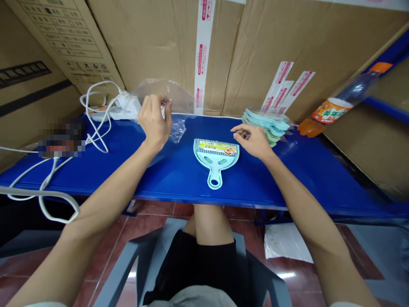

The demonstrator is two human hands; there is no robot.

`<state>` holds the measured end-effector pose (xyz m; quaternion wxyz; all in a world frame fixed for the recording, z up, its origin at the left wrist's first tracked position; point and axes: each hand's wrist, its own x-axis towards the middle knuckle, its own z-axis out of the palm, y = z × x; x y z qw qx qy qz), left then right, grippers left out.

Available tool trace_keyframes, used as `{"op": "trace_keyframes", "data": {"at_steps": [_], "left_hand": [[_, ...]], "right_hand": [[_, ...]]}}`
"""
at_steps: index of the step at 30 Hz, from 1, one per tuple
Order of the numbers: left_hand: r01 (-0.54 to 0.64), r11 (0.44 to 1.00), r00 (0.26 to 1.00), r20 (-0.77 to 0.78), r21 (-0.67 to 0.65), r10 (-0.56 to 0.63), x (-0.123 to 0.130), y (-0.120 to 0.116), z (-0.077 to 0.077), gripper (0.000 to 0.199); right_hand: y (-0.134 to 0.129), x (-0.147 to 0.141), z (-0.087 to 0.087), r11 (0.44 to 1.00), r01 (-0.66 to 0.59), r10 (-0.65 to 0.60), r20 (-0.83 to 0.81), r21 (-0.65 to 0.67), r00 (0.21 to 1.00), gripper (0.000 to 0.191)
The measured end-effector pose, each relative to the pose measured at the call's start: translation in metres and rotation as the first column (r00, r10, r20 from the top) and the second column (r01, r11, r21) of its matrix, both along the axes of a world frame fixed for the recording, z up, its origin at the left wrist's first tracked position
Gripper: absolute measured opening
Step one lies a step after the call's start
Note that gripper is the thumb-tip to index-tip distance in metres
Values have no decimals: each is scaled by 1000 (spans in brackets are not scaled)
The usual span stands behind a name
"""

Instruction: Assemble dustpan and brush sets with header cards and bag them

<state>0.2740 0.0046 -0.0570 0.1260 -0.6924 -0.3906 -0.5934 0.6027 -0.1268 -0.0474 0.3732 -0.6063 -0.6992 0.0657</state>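
On the blue table lies a mint-green mini dustpan (215, 164) with a small brush (212, 143) nested in it, its handle pointing toward me. A yellow and white label covers part of the bristles. My left hand (156, 121) is raised left of the dustpan, thumb and fingers pinched on a clear plastic bag (178, 130) that spreads behind and beside it. To the dustpan's right hovers my right hand (252, 138), fingers loosely bent and apart, with nothing visible in them. Just behind that hand sits a stack of packed dustpans (268, 121), mint and green.
White cables (96, 123) and a plug adapter (128, 104) lie at the table's left, near a blurred-out object (62, 140). An orange drink bottle (332, 111) leans at the right. Large cardboard boxes (153, 47) stand along the back.
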Motion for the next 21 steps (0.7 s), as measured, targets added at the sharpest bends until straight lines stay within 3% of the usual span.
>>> {"op": "trace_keyframes", "data": {"at_steps": [5,10,13,15,18,21], "left_hand": [[12,998,1000,23,-59,-10,-5,-5,10,27],[79,977,996,63,-196,-68,-3,-15,15,24],[82,973,995,80,-214,-66,-1,-17,14,25],[88,970,993,98,-226,-67,0,-17,14,25],[94,963,992,102,-251,-71,1,-17,14,25],[80,962,995,72,-260,-64,1,-17,14,23]], "right_hand": [[-3,0,0,976,138,-97,226,-171,969,22],[-7,-4,6,950,189,-90,359,-249,929,47],[-8,-2,10,945,184,-75,370,-269,926,49],[-9,4,14,933,140,-34,307,-333,951,40],[-12,21,21,871,-29,99,116,-491,988,24],[-13,37,29,837,-178,248,68,-518,966,42]]}}
